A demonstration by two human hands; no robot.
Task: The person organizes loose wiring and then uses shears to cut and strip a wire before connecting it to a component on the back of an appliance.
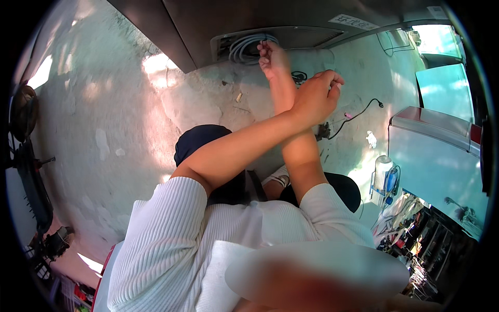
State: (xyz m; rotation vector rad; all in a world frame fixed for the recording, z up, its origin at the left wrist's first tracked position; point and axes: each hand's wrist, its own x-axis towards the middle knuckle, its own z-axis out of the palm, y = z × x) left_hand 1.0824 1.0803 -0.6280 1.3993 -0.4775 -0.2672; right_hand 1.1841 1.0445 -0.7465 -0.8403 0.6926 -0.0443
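Note:
My forearms cross, the left one above the right. My right hand reaches up to a coiled grey cable that sits at a recessed opening in a dark cabinet. Its fingertips pinch the coil's right side, where a thin dark strand shows. Farther right, my left hand hangs over the floor, apart from the coil. Its fingers are curled in toward the thumb, and what lies between them, if anything, is hidden.
A black cord with a plug lies on the concrete floor. At right stand a pale chest-like appliance and a white-and-blue cylindrical device. Cluttered tools fill the lower right. A dark wheeled machine stands at left.

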